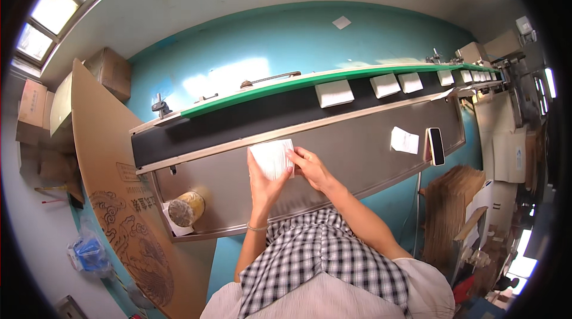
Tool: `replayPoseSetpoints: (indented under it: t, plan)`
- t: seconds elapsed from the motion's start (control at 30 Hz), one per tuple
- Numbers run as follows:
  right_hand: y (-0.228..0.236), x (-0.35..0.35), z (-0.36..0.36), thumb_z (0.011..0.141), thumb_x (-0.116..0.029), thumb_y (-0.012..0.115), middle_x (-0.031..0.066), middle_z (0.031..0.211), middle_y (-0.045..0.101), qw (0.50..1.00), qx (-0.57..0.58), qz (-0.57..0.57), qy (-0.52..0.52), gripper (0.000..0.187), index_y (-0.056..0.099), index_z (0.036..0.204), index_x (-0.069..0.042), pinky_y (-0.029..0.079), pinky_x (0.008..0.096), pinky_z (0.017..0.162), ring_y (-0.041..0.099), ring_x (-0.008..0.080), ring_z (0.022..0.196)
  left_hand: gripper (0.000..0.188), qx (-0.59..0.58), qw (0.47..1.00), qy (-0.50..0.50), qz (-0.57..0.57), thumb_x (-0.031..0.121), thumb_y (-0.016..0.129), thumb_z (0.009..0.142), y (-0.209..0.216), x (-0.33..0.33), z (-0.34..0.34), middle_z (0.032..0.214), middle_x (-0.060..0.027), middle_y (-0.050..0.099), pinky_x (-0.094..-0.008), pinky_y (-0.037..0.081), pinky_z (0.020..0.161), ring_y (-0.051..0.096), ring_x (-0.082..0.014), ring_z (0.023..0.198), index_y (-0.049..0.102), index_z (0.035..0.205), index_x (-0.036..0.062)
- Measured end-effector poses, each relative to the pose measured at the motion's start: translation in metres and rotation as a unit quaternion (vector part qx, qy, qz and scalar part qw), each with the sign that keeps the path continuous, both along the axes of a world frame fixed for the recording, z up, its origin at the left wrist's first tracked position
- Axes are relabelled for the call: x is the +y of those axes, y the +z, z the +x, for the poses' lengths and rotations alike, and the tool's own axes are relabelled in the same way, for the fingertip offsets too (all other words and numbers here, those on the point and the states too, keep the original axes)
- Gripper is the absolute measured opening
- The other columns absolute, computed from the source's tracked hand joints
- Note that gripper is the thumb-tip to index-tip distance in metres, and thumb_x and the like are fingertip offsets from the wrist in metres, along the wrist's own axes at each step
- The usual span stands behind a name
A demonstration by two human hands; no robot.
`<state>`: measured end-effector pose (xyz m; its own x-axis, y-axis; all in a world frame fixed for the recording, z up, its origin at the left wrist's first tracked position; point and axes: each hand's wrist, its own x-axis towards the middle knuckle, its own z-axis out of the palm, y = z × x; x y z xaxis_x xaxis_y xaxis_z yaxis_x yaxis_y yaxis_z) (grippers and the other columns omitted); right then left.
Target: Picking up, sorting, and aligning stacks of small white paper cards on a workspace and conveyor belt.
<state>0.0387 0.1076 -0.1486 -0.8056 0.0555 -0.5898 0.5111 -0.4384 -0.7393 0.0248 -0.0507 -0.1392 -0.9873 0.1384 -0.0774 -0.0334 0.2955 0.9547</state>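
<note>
Between my two hands is a stack of white paper napkins (272,157), held just above the metal worktable (351,143). My left hand (263,187) wraps the stack's left and near side, with the thumb across its lower right corner. At the right edge, the fingers and thumb of my right hand (311,167) pinch the sheets. Beyond the table's back rail runs a black conveyor belt (238,121). Several similar white stacks (335,94) sit spaced along it toward the far right.
On the table's left end stands a yellowish cylinder (187,208) on white paper. Loose white sheets (404,140) and a phone (436,146) lie at the right. A large cardboard sheet (113,170) leans on the left; stacked brown cardboard (451,212) stands at the right.
</note>
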Motion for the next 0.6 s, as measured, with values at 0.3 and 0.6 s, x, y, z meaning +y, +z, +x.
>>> replayPoseSetpoints:
  t: [0.3,0.6]
  plan:
    - [-0.005,0.026,-0.023,0.087,-0.008,0.062,0.0064,0.085,0.067,0.970,0.038,0.239,0.010,0.015,0.066,0.099,0.000,0.051,0.0283,0.061,0.065,0.0121,0.074,0.101,-0.050,0.998,0.027,0.027,0.025,0.083,0.078,-0.004,-0.008,0.003,0.141,-0.0273,0.048,-0.0443,0.043,0.106,0.051,-0.0370,0.130,0.021,0.153,-0.0029]
    - [-0.006,-0.011,-0.006,0.096,-0.035,0.069,0.0056,0.101,0.068,0.961,0.134,0.238,0.048,0.044,0.061,0.122,-0.001,0.052,0.0262,0.076,0.063,0.0104,0.087,0.090,-0.088,0.991,0.009,0.102,0.024,0.078,0.085,0.001,0.005,0.006,0.138,-0.0252,0.052,-0.0403,0.048,0.101,0.057,-0.0333,0.124,0.025,0.152,-0.0033]
